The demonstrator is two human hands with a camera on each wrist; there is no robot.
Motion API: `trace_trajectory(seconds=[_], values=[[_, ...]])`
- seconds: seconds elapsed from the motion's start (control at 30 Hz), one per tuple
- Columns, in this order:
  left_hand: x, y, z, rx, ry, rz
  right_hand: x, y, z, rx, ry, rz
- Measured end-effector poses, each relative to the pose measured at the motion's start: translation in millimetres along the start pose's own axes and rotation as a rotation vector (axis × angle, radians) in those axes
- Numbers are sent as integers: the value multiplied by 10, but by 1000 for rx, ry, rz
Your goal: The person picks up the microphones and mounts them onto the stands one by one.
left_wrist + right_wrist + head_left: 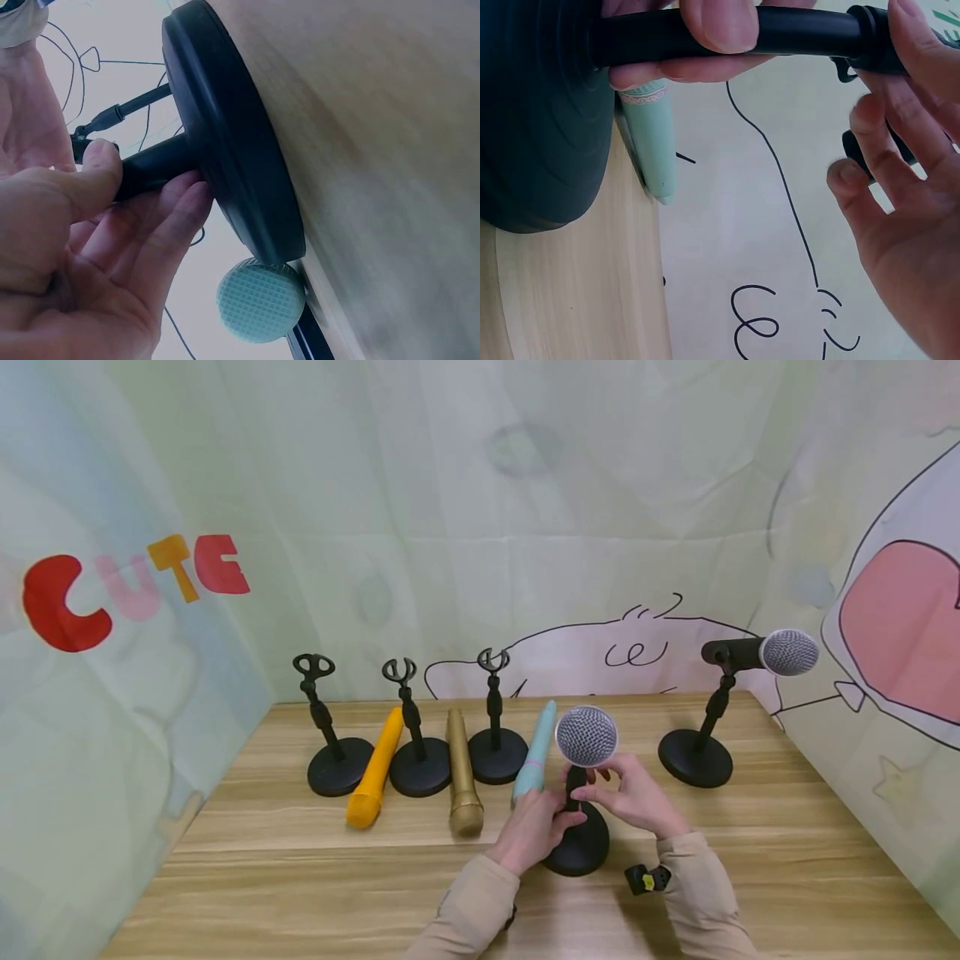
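A black desk microphone stand (581, 853) holds a microphone with a silver mesh head (587, 737), which faces the head camera. My left hand (531, 827) grips the stand's pole low down, thumb on one side and fingers on the other, just above the round base (232, 135). Higher up, my right hand (633, 793) pinches the upper part of the pole (874, 37) between thumb and fingers. Much of the microphone's handle is hidden behind its head and my hands. A light-blue microphone (534, 760) lies just left of the stand.
Three black stands with bare clips (326, 727) (416, 731) (495, 718) stand along the back left. An orange microphone (375, 772) and a gold microphone (465, 777) lie between them. At the right, another stand (696, 758) carries a black microphone (787, 652). Printed cloth hangs behind.
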State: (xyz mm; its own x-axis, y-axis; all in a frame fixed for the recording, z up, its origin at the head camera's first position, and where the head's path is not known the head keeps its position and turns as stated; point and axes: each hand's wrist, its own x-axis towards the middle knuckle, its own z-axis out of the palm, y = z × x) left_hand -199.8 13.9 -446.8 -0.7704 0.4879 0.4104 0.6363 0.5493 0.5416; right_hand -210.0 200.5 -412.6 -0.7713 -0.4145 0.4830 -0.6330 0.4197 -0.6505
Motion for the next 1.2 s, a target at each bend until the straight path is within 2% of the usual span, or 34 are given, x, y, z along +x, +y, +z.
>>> trace_trajectory(seconds=[0.17,0.37,0.47,0.53,0.7,0.8,1.03,1.2], values=[[0,-2,-4,-12,-7,-17,6,-14,19,-49,59,-5],[-9,1,-5,-21,-10,-4,18,-26,48,-66,109,72],[-9,3,-5,-29,-12,0,21,-12,49,-70,86,86],[-5,4,-5,-27,-8,3,19,5,31,-46,60,65],[1,3,-3,-18,-5,-16,4,34,-51,132,-56,-22],[-1,6,-2,-20,-15,-32,-6,34,-84,203,-106,-30],[-2,5,7,-24,-24,-53,-10,-8,-69,178,-91,9],[4,16,-5,26,-41,-50,-2,-7,-62,181,-84,-4]])
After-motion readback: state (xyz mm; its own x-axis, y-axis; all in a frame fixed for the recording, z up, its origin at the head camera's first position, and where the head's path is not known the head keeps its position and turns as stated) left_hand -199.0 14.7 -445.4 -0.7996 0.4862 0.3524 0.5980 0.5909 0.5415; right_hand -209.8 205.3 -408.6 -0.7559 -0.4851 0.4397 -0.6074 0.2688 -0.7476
